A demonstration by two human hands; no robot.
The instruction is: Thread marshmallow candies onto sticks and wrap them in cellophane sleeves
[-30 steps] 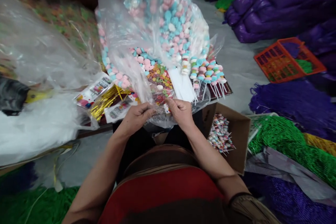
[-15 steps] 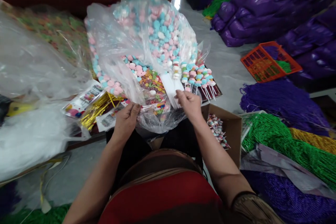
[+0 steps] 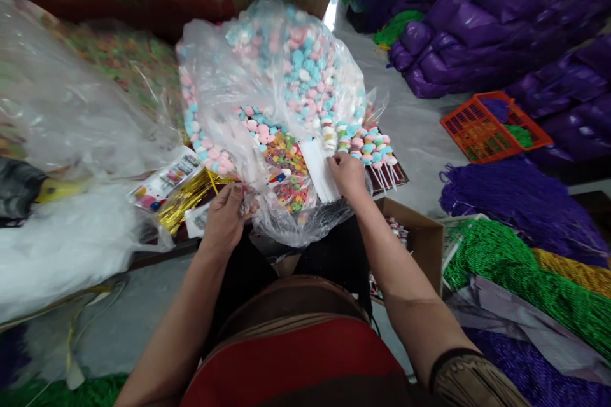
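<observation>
My left hand (image 3: 225,217) is closed, thumb against fingers, at the left edge of an open clear bag. A piece of clear plastic (image 3: 249,201) shows at its fingertips, and a bright printed patch (image 3: 279,177) lies just beyond. My right hand (image 3: 349,176) has its fingers curled at the lower end of a marshmallow skewer (image 3: 328,133); the stick is hidden by the fingers. Beside that hand lie a stack of white sticks (image 3: 317,170) and several finished skewers (image 3: 370,145). Between the hands are colourful ring candies (image 3: 289,162), with pink, blue and white marshmallows (image 3: 305,67) behind.
Gold twist ties (image 3: 184,203) and a printed packet (image 3: 165,179) lie left of my left hand. A cardboard box (image 3: 420,241) with wrapped pieces stands at my right. Beyond are an orange basket (image 3: 477,130), green bead strands (image 3: 506,267) and purple bags (image 3: 458,44).
My view has shifted, so the scene sits lower and further right. My right hand has moved up from the white sticks to the skewer's lower end. My left hand has drawn slightly left.
</observation>
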